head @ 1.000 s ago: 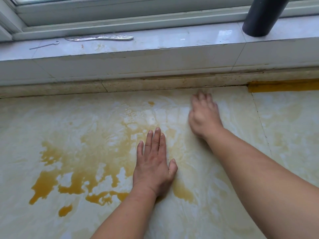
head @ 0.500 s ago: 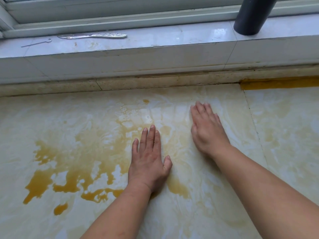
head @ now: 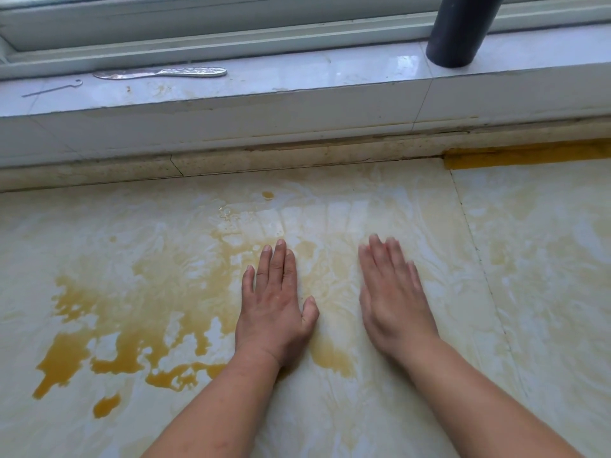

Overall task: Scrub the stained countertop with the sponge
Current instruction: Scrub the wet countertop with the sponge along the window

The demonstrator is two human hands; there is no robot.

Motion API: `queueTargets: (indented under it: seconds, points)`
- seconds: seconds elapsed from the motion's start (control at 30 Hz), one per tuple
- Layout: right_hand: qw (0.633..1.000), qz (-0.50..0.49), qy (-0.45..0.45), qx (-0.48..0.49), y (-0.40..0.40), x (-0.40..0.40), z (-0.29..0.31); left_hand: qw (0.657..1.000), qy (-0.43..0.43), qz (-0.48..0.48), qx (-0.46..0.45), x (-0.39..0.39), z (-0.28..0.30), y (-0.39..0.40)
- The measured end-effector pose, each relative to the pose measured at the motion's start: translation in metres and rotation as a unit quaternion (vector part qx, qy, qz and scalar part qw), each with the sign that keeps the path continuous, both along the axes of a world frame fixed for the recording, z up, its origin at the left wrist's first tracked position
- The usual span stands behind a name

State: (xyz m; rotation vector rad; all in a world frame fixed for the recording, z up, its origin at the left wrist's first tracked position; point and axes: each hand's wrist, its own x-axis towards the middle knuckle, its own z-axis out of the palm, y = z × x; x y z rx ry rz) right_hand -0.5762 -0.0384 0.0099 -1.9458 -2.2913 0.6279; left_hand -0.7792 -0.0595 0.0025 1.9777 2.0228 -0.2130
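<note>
**Both hands flat, no sponge in sight**

At lower centre of the frame the right hand [head: 393, 299] has slid back from the far edge to lie level with the left hand [head: 274, 302]; that looks like smearing by palm, not scrubbing. Both hands rest spread flat on the wet countertop [head: 535, 292], fingers straight, holding nothing. The stain [head: 109, 352] pools at lower left, largely uncleaned. Farther up, the sill [head: 297, 81] carries a dark cylinder [head: 459, 31]. No sponge shows anywhere.

Daylight falls through a pale green window frame [head: 231, 31] onto a glossy white marble windowsill [head: 297, 77] below it.
</note>
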Motion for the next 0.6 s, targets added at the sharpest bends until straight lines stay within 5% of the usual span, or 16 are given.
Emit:
queueTargets:
  seconds: [0.13,0.43,0.6]
  points:
    - [1.0,-0.022,0.002,-0.012,0.037,-0.015,0.003,1.0,-0.004,0.0,0.003,-0.001,0.0,0.0]
    - [0.999,0.05,-0.004,0.0,-0.073,0.032,-0.002,1.0,-0.015,0.001,0.005,0.0,0.0,-0.001]
    - [0.994,-0.109,-0.015,0.012,0.03,0.056,-0.002,1.0,-0.003,-0.001,0.003,0.0,0.0,-0.001]
